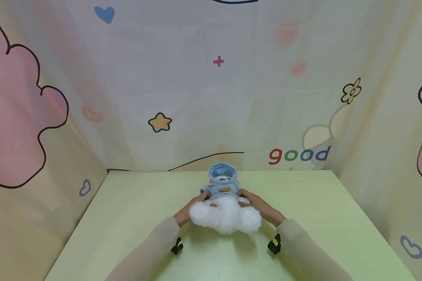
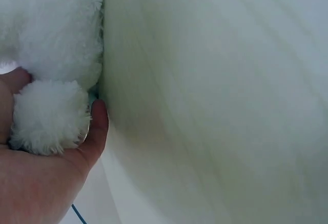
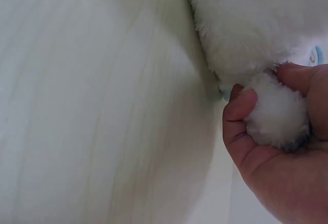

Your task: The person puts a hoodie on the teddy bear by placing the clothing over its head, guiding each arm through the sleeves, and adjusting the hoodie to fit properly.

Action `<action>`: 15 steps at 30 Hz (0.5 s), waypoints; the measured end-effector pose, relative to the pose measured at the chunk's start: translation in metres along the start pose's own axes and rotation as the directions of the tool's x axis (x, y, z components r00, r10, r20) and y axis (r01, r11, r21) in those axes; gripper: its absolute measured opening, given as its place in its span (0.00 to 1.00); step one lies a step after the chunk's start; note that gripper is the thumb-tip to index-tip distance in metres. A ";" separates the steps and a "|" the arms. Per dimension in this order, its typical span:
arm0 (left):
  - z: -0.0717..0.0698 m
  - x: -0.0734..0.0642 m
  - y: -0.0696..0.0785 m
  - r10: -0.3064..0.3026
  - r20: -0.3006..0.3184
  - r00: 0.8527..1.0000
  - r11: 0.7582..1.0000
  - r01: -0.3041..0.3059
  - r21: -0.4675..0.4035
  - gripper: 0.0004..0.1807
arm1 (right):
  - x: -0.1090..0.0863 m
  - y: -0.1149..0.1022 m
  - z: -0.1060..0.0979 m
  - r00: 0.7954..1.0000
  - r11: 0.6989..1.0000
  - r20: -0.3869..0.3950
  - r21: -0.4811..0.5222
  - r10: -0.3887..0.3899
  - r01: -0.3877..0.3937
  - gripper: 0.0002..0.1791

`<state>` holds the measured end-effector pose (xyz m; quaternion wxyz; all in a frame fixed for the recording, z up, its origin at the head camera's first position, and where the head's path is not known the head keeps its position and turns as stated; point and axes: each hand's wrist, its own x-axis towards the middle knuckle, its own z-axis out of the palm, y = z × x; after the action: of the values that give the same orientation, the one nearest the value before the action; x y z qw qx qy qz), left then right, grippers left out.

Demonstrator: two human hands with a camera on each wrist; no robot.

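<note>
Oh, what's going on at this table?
Someone is handling a white plush toy in a light blue hoodie. The left-hand grip and right-hand grip hold its two sides, fingers curled around fluffy white parts. Its hooded head points away from the person, over the table; I can't tell whether it rests there.

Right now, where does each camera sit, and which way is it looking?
Head: worn on the head, facing forward and down at the blue-hooded plush toy; the left hand, right hand and both sleeves show.
Left wrist: worn there, facing the toy's white fur and the table; the left hand's fingers show.
Right wrist: worn there, facing the toy's fur from the other side; the right hand's fingers show.
Both wrist views share the white fur and the table.
</note>
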<state>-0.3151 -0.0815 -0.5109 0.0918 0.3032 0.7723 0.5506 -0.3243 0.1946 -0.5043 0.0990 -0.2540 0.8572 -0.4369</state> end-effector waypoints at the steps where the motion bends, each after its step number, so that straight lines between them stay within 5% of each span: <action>1: 0.000 0.000 0.001 0.028 -0.012 1.000 0.999 -0.028 0.016 0.06 | 0.000 0.000 0.000 1.000 1.000 0.003 0.017 -0.008 0.008 0.14; 4: 0.001 0.000 0.001 0.149 -0.037 0.988 0.970 -0.139 0.199 0.04 | 0.002 0.002 -0.001 1.000 1.000 -0.004 0.014 -0.028 0.028 0.14; 6: 0.001 0.001 -0.001 0.174 -0.051 0.983 0.944 -0.152 0.293 0.06 | 0.004 0.006 -0.002 0.998 0.998 -0.014 0.003 -0.060 0.060 0.15; 10: -0.002 0.006 -0.007 -0.021 -0.069 0.997 0.945 0.042 0.323 0.12 | 0.008 0.019 -0.004 0.985 0.985 -0.059 -0.056 -0.164 0.161 0.18; 13: -0.007 0.007 -0.008 -0.185 -0.074 0.980 0.919 0.199 0.340 0.21 | 0.006 0.021 -0.005 0.984 0.987 -0.098 -0.075 -0.151 0.144 0.20; 15: -0.011 0.007 -0.004 -0.226 -0.068 0.972 0.902 0.235 0.362 0.23 | 0.003 0.018 -0.006 0.989 0.995 -0.117 -0.052 -0.087 0.081 0.20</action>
<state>-0.3274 -0.0868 -0.5090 0.0887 0.2149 0.8931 0.3853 -0.3352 0.2063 -0.5152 0.0230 -0.2655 0.8601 -0.4350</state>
